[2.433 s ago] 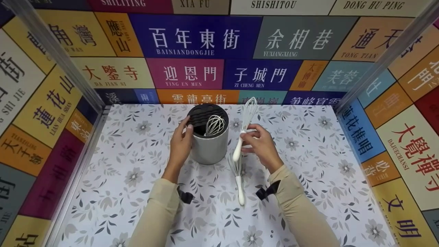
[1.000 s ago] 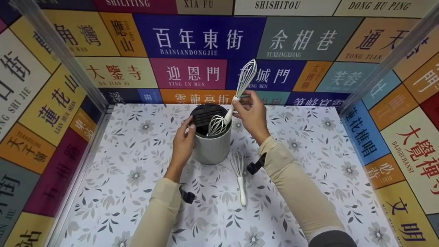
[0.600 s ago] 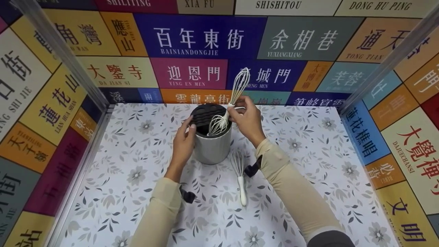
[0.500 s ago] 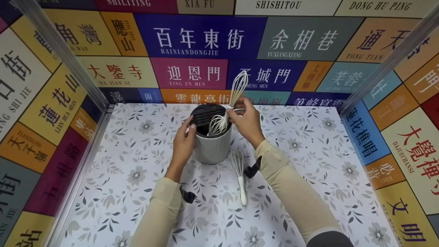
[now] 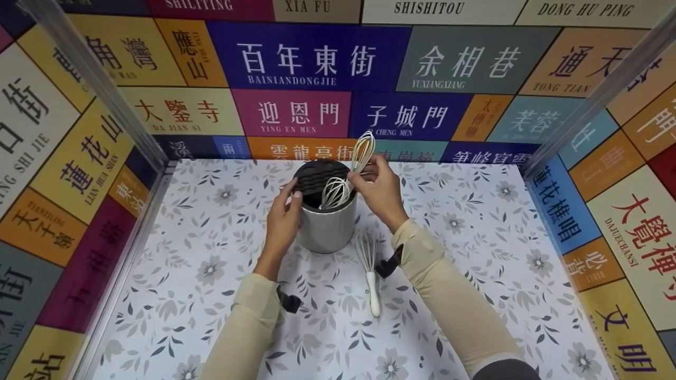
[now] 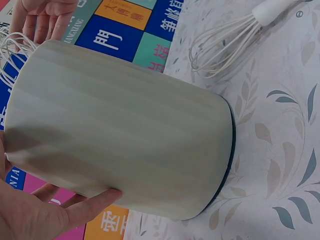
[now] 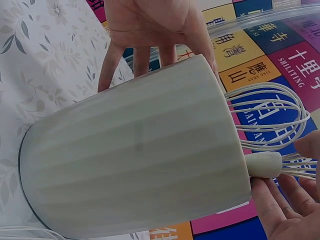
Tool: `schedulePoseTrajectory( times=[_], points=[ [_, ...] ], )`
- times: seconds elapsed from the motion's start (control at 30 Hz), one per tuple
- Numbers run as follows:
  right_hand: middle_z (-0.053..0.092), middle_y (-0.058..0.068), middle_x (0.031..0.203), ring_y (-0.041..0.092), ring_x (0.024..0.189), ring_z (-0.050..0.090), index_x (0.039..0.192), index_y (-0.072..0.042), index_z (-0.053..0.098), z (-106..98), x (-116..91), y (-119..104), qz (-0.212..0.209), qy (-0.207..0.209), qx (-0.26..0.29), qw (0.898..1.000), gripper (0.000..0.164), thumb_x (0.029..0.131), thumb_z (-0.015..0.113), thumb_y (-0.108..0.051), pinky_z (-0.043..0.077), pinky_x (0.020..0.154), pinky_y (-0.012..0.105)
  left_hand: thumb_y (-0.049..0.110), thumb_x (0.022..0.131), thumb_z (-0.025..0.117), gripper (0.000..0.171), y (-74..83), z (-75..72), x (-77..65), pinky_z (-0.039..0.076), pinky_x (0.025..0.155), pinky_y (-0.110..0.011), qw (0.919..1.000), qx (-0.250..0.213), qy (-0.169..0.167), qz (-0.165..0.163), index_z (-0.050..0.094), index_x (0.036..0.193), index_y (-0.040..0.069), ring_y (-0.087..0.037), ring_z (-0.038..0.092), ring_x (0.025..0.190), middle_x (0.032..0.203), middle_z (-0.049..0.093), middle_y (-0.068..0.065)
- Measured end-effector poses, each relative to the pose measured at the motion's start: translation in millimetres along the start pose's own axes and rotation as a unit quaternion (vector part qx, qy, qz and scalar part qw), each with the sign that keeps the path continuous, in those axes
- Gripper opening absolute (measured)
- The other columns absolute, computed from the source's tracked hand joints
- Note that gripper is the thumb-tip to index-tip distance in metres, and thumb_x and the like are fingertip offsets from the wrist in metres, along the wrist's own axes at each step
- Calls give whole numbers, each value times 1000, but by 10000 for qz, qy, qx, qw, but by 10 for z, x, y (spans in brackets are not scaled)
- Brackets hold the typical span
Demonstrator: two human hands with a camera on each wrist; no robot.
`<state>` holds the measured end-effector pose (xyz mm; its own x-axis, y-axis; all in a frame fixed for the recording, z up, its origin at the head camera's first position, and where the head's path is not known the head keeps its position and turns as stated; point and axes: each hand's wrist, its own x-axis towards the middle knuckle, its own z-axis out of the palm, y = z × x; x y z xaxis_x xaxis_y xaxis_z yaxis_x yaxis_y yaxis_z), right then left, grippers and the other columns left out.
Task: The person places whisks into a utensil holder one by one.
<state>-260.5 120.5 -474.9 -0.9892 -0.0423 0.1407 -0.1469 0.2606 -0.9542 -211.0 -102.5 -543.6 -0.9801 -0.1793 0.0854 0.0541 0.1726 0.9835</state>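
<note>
A grey utensil holder (image 5: 327, 231) with a black slotted insert stands upright on the table. My left hand (image 5: 281, 217) holds its left side, fingers and thumb spread around the wall near the rim. A white whisk (image 5: 363, 151) is pinched by my right hand (image 5: 381, 191) at the holder's right rim. Its wires point up, and the right wrist view shows the white handle (image 7: 264, 165) partly down inside the holder. Beside it, another whisk (image 5: 336, 193) sits handle-down in the holder, wires above the rim. A third whisk (image 5: 373, 282) lies on the table, wires toward the holder.
The table (image 5: 454, 316) has a white cover with grey flowers and leaves. Colourful panels with lettering form a back wall (image 5: 296, 58) and two side walls, meeting at clear corner strips (image 5: 586, 100). The back wall stands close behind the holder.
My right hand brought the whisk up from beside the holder to its rim, then lowered it, handle first, into the holder. My left hand stays on the holder; the lying whisk has not moved.
</note>
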Motion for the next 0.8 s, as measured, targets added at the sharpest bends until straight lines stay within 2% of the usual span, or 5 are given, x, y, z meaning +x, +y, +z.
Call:
schedulePoseTrajectory(
  times=[0.3, 0.53, 0.8],
  points=[
    [73, 6, 112, 19, 102, 71, 129, -10, 58, -11, -15, 9, 32, -23, -211, 9998, 52, 89, 79, -35, 57, 87, 37, 41, 107, 51, 43, 4, -1, 0, 54, 69, -33, 10000, 9, 18, -35, 53, 149, 34, -25, 65, 111, 148, 50, -9],
    [70, 5, 117, 18, 103, 70, 132, -16, 57, -28, -39, -2, 43, 10, -415, 9991, 57, 88, 78, -45, 57, 86, 39, 43, 107, 50, 45, 2, -9, -6, 54, 73, -34, 9999, 133, -34, 34, 51, 151, 33, -30, 61, 122, 150, 49, -10],
    [69, 5, 117, 20, 106, 69, 125, -17, 59, -33, -60, 2, -12, 117, -489, 9987, 51, 88, 77, -48, 55, 92, 41, 45, 107, 50, 45, -3, -10, -8, 55, 74, -36, 9999, 102, -72, -10, 50, 151, 35, -30, 58, 128, 153, 47, -8]
  ],
)
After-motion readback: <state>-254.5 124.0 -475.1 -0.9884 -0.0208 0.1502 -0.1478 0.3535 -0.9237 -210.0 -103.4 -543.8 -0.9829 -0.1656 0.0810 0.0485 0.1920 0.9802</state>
